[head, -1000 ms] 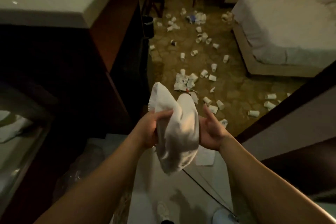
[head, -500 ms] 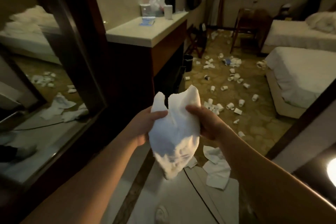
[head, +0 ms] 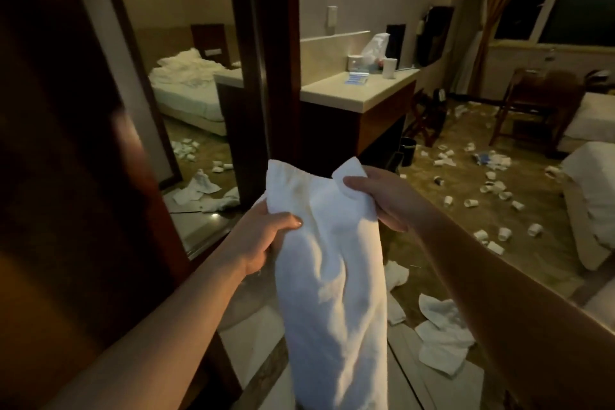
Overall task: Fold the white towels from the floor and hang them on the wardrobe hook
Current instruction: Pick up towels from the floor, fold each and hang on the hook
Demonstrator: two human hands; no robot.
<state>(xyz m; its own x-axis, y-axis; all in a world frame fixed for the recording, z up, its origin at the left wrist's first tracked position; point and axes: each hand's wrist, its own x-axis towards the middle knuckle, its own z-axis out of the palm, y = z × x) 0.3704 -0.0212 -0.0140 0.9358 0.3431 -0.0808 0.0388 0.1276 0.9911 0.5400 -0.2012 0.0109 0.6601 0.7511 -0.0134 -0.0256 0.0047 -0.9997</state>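
- The person stands by the dark wardrobe door (head: pixel 83 176), holding 1 white towel (head: pixel 329 276) out in front at about chest height, both arms extended.
- The left hand (head: pixel 263 236) grips the towel's upper left edge, fingers curled round the cloth with the thumb laid across the front.
- The right hand (head: pixel 382 200) pinches the upper right corner — thumb on top, fingers tucked behind the fabric.
- The towel hangs in a long, loosely doubled drape between the 2 hands, its lower end running off the bottom of the view; it looks only roughly folded, the top edges not lined up.
- More white towels (head: pixel 439 339) lie crumpled on the floor (head: pixel 449 276) near the person's right side, and paper cups (head: pixel 492 190) are scattered across the floor toward the bed (head: pixel 592 203).
- No hook is visible from here, so I cannot tell where the towel will hang.
- Risks, as I judge them: the right-hand pinch holds only a small corner, so a shake could pull it free and undo the fold; uneven edges could make the towel slide off a hook; the litter underfoot invites a slip while stepping to the wardrobe.
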